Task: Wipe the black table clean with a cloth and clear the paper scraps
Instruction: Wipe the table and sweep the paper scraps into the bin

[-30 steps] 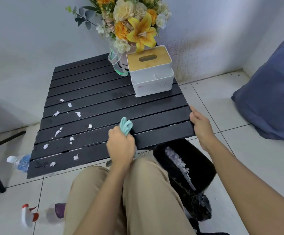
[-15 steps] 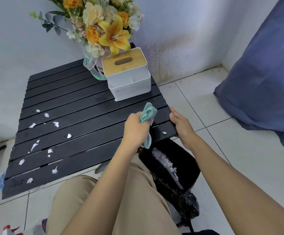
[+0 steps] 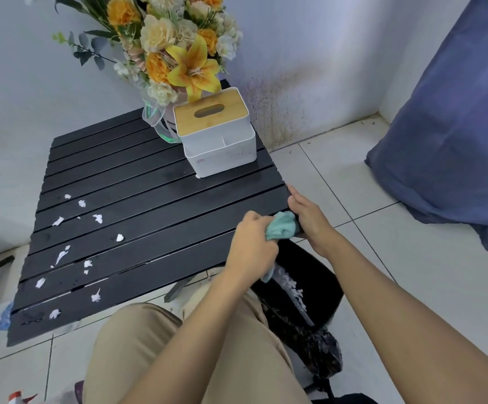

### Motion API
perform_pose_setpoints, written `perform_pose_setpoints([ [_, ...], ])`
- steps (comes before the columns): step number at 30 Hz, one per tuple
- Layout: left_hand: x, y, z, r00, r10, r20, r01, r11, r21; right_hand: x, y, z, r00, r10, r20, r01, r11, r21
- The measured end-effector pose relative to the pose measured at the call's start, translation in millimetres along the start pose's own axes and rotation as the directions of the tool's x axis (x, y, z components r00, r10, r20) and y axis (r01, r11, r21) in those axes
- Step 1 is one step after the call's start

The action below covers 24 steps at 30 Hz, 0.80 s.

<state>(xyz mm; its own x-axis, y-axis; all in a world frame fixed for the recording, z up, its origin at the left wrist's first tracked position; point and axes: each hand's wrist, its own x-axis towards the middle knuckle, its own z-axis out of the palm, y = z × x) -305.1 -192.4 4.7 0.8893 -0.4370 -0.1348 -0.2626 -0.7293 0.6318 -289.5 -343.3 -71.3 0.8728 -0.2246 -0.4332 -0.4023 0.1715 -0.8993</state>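
Cloth (image 3: 280,228), a soft teal wad gripped by the curled fingers of the left hand (image 3: 251,246), sits at the near right corner of the surface (image 3: 164,205), beside the right hand (image 3: 306,218), which lies fairly straight-fingered along that edge. It looks light and limp (best held bunched, pressed flat), and the paper scraps (image 3: 97,218) across the left half seem feather-light, apt to catch between slats.
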Motion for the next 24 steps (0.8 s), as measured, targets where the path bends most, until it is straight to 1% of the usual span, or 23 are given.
perform_pose_setpoints([
  [1, -3, -2, 2, 0.999, -0.024, 0.034, 0.026, 0.998, -0.065, 0, -1, 0, 1.0, -0.004, -0.004, 0.004, 1.0, -0.01],
  [2, -5, -3, 1, 0.994, -0.087, 0.072, 0.1, 0.974, -0.205, 0, -1, -1, 1.0, -0.017, -0.005, 0.016, 0.999, -0.027],
  [3, -7, -3, -3, 0.978, -0.172, 0.116, 0.204, 0.901, -0.384, -2, -3, -2, 0.999, -0.033, -0.004, 0.033, 0.998, -0.06],
  [4, -9, -4, -8, 0.955, -0.255, 0.154, 0.297, 0.779, -0.552, -4, -5, -3, 0.998, -0.056, -0.003, 0.055, 0.995, -0.086],
  [5, -10, -6, -14, 0.928, -0.326, 0.18, 0.358, 0.648, -0.672, -9, -8, -2, 0.996, -0.083, -0.023, 0.08, 0.991, -0.104],
  [6, -11, -8, -19, 0.905, -0.378, 0.196, 0.389, 0.548, -0.741, -15, -12, -2, 0.99, -0.119, -0.074, 0.11, 0.988, -0.111],
  [7, -12, -9, -24, 0.891, -0.403, 0.211, 0.399, 0.469, -0.788, -24, -15, -1, 0.974, -0.163, -0.157, 0.146, 0.982, -0.117],
  [8, -13, -11, -28, 0.882, -0.413, 0.228, 0.402, 0.407, -0.82, -34, -16, 1, 0.945, -0.213, -0.247, 0.189, 0.975, -0.116],
  [9, -14, -11, -31, 0.877, -0.418, 0.237, 0.402, 0.367, -0.839, -46, -19, 3, 0.912, -0.261, -0.317, 0.237, 0.965, -0.115],
  [10, -15, -12, -33, 0.872, -0.424, 0.245, 0.404, 0.341, -0.849, -58, -19, 6, 0.887, -0.298, -0.352, 0.277, 0.955, -0.11],
  [12, -17, -13, -34, 0.866, -0.437, 0.245, 0.403, 0.319, -0.858, -83, -19, 14, 0.882, -0.328, -0.337, 0.312, 0.945, -0.101],
  [14, -22, -10, -33, 0.869, -0.432, 0.24, 0.399, 0.325, -0.857, -104, -20, 23, 0.897, -0.336, -0.289, 0.314, 0.942, -0.121],
  [17, -31, -4, -29, 0.877, -0.405, 0.258, 0.396, 0.305, -0.866, -119, -17, 33, 0.904, -0.364, -0.225, 0.319, 0.924, -0.212],
  [20, -38, 0, -26, 0.881, -0.39, 0.267, 0.391, 0.282, -0.876, -122, -15, 35, 0.904, -0.364, -0.224, 0.298, 0.912, -0.281],
  [24, -44, 3, -24, 0.885, -0.381, 0.269, 0.389, 0.285, -0.876, -128, -17, 34, 0.893, -0.379, -0.243, 0.29, 0.897, -0.334],
])
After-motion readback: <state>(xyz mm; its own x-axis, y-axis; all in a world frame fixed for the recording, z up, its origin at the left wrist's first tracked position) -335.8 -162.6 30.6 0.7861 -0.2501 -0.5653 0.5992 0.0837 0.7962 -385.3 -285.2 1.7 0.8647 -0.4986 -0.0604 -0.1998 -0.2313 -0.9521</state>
